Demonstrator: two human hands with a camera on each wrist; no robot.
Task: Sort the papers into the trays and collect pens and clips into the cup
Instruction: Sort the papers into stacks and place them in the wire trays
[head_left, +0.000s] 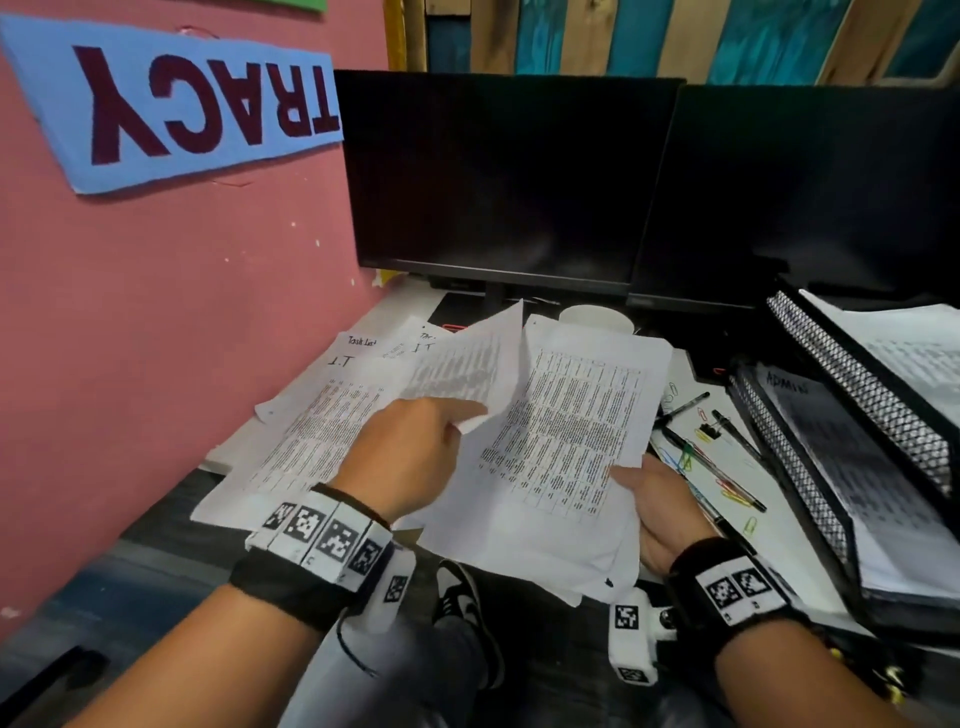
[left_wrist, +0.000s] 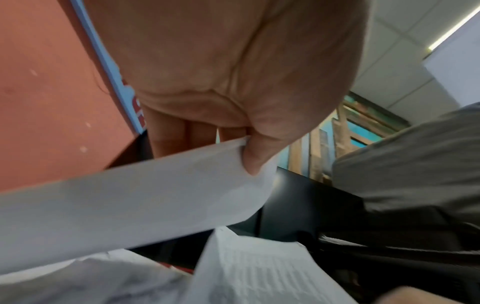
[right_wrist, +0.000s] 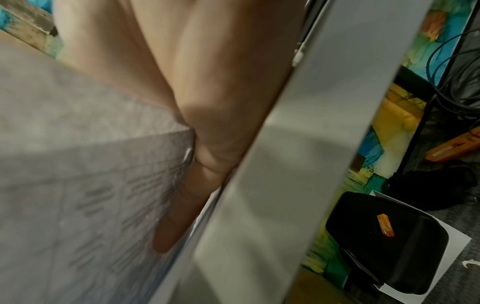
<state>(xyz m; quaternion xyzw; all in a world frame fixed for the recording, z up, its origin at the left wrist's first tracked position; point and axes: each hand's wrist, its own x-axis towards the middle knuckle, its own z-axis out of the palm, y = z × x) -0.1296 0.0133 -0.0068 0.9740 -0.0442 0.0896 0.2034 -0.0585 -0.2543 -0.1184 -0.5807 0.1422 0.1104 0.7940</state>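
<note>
My right hand (head_left: 660, 509) grips a stack of printed sheets (head_left: 566, 436) by its lower right edge, lifted over the desk's front. My left hand (head_left: 415, 457) pinches the corner of one sheet (head_left: 467, 364) and peels it up and leftward off that stack; in the left wrist view the thumb (left_wrist: 257, 152) presses this sheet (left_wrist: 130, 205) against the fingers. More printed papers (head_left: 322, 415) lie on the desk to the left. Pens (head_left: 711, 467) and coloured paper clips (head_left: 732, 493) lie right of the stack. A white cup (head_left: 597, 316) stands behind the papers. In the right wrist view a finger (right_wrist: 176, 222) lies under the stack (right_wrist: 78, 185).
Black mesh trays (head_left: 852, 395) holding papers are stacked at the right. Two dark monitors (head_left: 498, 182) stand at the back of the desk (head_left: 228, 452). A pink partition wall (head_left: 156, 312) closes the left side. My legs and a shoe (head_left: 462, 597) show below the desk edge.
</note>
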